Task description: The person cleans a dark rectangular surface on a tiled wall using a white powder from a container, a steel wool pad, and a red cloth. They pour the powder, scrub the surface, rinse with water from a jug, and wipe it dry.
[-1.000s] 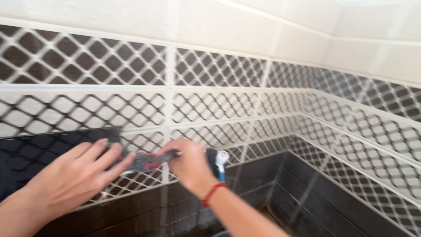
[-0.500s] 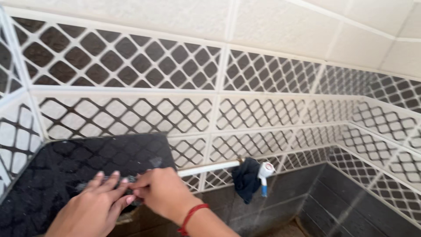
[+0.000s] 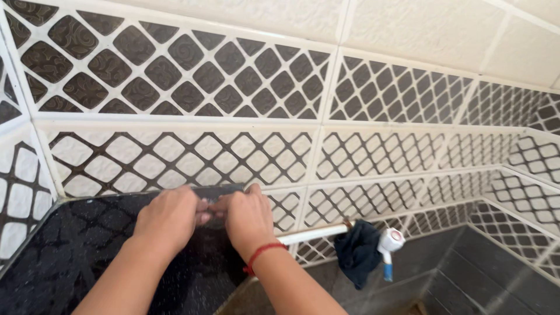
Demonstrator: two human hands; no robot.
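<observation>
Seemingly both hands, left hand [image 3: 170,216] and right hand [image 3: 246,214], press together, fingertips hidden, on the black worktop [image 3: 70,251]; anything pinched could slip off its edge.

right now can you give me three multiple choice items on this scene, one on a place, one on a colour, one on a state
1. Where are both hands?
A. at the back edge of the black counter, against the tiled wall
B. on the tap
C. on the white pipe

2. What colour is the band on the right wrist?
A. blue
B. red
C. yellow

3. How does the dark cloth lie?
A. folded flat on the counter
B. held in the left hand
C. draped over the pipe next to the tap

Key:
1 A: the left hand and right hand meet at the rear edge of the black counter, by the tiled wall.
2 B: the wrist band is red.
3 C: the dark cloth hangs over the white pipe beside the tap.
</observation>
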